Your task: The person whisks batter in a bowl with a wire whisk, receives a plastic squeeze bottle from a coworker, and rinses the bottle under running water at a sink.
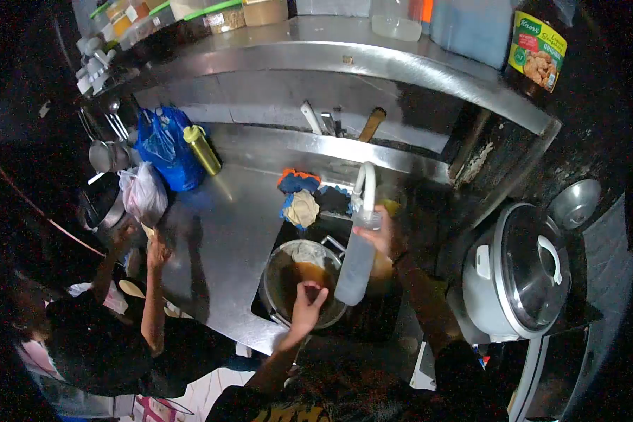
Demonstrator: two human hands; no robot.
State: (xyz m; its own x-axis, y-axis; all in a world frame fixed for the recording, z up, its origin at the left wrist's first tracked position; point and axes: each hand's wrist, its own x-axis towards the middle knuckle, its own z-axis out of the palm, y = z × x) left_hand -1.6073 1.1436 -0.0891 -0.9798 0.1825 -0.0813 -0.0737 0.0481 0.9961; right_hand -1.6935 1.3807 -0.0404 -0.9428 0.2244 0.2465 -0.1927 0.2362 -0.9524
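Observation:
A tall, cloudy translucent bottle (356, 271) stands tilted below the white curved faucet (365, 184), its neck close to the spout. My right hand (378, 233) is wrapped around the bottle's upper part. Over a large metal pot (266, 285) in the sink, my left hand (308, 308) has its fingers curled together. Something small and dark shows between those fingertips, too unclear to name. The pot contains brownish liquid and a pale item, partly hidden by my left hand.
Crumpled cloths (301, 209) lie behind the pot. A large lidded cooker (517, 274) stands right. At left, another person's hands (157, 250) are near a white plastic bag (144, 193), beside a blue bag (167, 151) and yellow-green bottle (202, 150). A steel shelf (295, 53) runs above.

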